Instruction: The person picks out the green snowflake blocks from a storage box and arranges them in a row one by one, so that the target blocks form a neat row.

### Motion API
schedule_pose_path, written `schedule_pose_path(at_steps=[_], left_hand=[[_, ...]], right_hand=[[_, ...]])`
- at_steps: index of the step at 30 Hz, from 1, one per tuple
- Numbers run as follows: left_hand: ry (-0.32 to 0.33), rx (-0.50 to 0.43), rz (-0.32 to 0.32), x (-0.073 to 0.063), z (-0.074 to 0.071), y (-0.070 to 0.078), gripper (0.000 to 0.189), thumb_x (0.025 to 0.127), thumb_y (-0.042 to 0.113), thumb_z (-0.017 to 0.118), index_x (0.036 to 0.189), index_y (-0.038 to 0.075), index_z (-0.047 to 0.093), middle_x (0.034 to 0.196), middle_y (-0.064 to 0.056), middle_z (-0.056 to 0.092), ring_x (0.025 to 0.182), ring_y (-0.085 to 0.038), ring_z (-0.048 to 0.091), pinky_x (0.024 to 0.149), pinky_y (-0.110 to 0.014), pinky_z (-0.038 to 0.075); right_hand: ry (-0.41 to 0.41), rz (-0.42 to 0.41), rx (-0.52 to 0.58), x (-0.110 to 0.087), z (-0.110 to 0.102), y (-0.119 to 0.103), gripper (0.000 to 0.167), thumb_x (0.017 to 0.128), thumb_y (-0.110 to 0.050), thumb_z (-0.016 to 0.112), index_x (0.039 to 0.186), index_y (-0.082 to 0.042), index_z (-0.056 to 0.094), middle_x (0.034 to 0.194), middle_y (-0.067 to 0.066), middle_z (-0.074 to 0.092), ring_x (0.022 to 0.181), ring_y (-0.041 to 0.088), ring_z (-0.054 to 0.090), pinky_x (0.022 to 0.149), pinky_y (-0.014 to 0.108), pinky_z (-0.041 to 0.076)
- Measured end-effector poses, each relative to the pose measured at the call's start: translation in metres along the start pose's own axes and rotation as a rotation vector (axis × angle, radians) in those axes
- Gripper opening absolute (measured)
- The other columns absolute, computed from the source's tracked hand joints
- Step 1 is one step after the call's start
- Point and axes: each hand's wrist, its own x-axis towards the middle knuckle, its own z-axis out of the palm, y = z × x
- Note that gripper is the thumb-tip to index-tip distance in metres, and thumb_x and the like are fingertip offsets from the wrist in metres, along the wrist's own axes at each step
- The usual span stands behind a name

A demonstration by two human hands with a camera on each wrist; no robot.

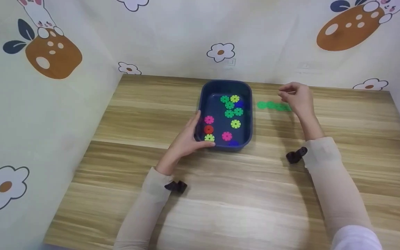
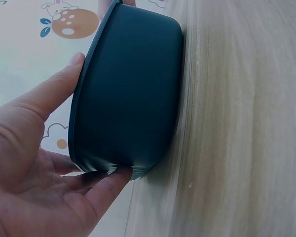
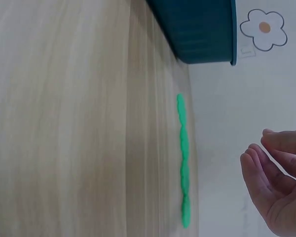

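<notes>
A dark blue rectangular tub stands on the table, with flower-shaped plastic discs in green, yellow, pink, red and blue scattered inside. At its near left corner my left hand grips the tub, the thumb along the near rim and the fingers against the left side. In the left wrist view fingertips press the tub's outer wall. To the right of the tub, a row of overlapping green flower discs lies on the table. My right hand hovers over the row's right end, fingers loosely bent and nothing visible between them.
The wooden table meets a printed cloth backdrop behind the tub and along both sides. Each sleeve carries a small black wrist device, one on the left cuff and one on the right cuff.
</notes>
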Motion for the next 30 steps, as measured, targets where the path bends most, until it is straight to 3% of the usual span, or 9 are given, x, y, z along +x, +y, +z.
schedule_pose_path(at_steps=[11,20,30], left_hand=[[0.006,-0.003,-0.008,0.001,0.001,-0.002,0.116,0.076,0.035,0.087,0.162,0.015,0.011,0.168,-0.012,0.013,0.154,-0.032,0.019,0.126,-0.05,0.02],[-0.002,0.001,-0.004,0.001,0.0,0.0,0.116,0.076,0.033,0.087,0.162,0.015,0.01,0.169,-0.011,0.011,0.155,-0.032,0.016,0.126,-0.05,0.018],[-0.007,-0.01,0.005,0.001,0.0,0.0,0.116,0.076,0.032,0.087,0.161,0.014,0.01,0.168,-0.014,0.01,0.155,-0.034,0.015,0.126,-0.051,0.017]], right_hand=[[0.004,-0.079,0.102,-0.009,0.023,-0.023,0.022,0.092,-0.014,0.071,0.108,0.001,0.071,0.087,-0.013,0.069,0.078,-0.001,0.068,0.07,0.011,0.056],[0.018,-0.148,0.129,-0.016,0.048,-0.039,0.02,0.091,-0.014,0.073,0.106,-0.001,0.073,0.103,0.007,0.075,0.083,-0.001,0.068,0.076,0.013,0.056],[-0.074,-0.196,0.147,-0.018,0.08,-0.055,0.027,0.092,-0.011,0.07,0.116,0.002,0.069,0.121,0.018,0.07,0.11,0.027,0.069,0.097,0.033,0.055]])
